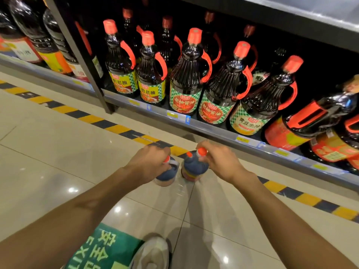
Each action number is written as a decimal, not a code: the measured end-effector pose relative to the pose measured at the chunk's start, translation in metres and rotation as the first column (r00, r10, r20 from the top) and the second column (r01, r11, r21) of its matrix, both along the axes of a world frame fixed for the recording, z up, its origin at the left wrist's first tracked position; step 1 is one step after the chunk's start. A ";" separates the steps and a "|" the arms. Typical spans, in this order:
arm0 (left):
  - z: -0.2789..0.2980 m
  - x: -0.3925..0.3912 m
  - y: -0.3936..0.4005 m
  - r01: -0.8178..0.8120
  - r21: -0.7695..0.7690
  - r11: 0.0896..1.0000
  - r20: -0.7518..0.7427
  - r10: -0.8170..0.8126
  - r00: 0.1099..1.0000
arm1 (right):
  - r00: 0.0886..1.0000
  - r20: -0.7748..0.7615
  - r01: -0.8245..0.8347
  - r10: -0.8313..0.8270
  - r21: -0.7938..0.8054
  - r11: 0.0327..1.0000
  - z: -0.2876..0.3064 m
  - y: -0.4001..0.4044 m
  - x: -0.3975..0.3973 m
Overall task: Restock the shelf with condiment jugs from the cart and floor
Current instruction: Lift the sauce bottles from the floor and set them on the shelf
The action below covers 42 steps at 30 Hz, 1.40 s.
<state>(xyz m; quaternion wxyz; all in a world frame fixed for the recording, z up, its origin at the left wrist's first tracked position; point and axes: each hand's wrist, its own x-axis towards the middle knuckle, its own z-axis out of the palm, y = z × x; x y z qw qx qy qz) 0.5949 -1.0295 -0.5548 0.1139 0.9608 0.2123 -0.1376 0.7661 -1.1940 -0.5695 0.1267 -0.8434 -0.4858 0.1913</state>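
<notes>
Jugs (194, 167) on floor — tops hidden under left hand (150, 162), right hand (219, 160).

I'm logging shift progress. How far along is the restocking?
The shelf front already holds a row of jugs. In hand: the left hand and right hand each grip a floor jug. Left: shelving both; no cart visible.

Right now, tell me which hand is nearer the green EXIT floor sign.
Left. The left hand grips a jug above and right of the sign; the right hand is farther right on the other jug.
</notes>
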 end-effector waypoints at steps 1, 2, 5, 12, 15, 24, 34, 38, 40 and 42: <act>-0.003 -0.003 -0.002 -0.036 -0.014 0.999 0.041 0.037 0.998 | 1.000 -0.029 0.003 -0.003 0.015 1.000 -0.004 0.000 0.002; -0.008 -0.006 -0.002 -0.074 -0.039 0.996 0.094 0.078 0.993 | 0.997 -0.070 0.017 -0.014 0.046 0.999 -0.007 -0.002 0.003; -0.024 -0.019 0.003 -0.176 -0.276 0.945 0.234 0.244 0.941 | 0.966 -0.235 0.139 -0.106 0.127 0.982 -0.016 -0.010 0.004; -0.084 -0.055 0.011 -0.321 -0.699 0.639 0.017 0.464 0.886 | 0.785 -0.549 0.361 -0.288 0.027 0.932 -0.073 -0.041 -0.007; -0.098 -0.050 0.009 -0.331 -0.706 0.626 -0.014 0.455 0.890 | 0.725 -0.631 0.366 -0.276 0.014 0.930 -0.091 -0.037 -0.010; -0.120 -0.023 0.005 -0.356 -0.780 0.515 -0.043 0.523 0.851 | 0.631 -0.754 0.399 -0.183 0.113 0.910 -0.124 -0.017 -0.007; -0.123 -0.017 0.018 -0.188 -0.937 0.295 0.014 0.568 0.823 | 0.533 -0.810 0.611 -0.243 0.170 0.774 -0.130 -0.006 -0.022; -0.127 -0.018 0.013 -0.200 -0.962 0.185 -0.049 0.603 0.796 | 0.466 -0.831 0.673 -0.303 0.111 0.731 -0.124 -0.005 -0.023; -0.128 -0.017 0.011 -0.225 -0.960 0.166 -0.078 0.612 0.787 | 0.461 -0.827 0.661 -0.322 0.078 0.747 -0.121 -0.003 -0.026; -0.129 -0.019 0.011 -0.233 -0.959 0.162 -0.088 0.610 0.788 | 0.461 -0.823 0.669 -0.332 0.076 0.739 -0.118 -0.001 -0.030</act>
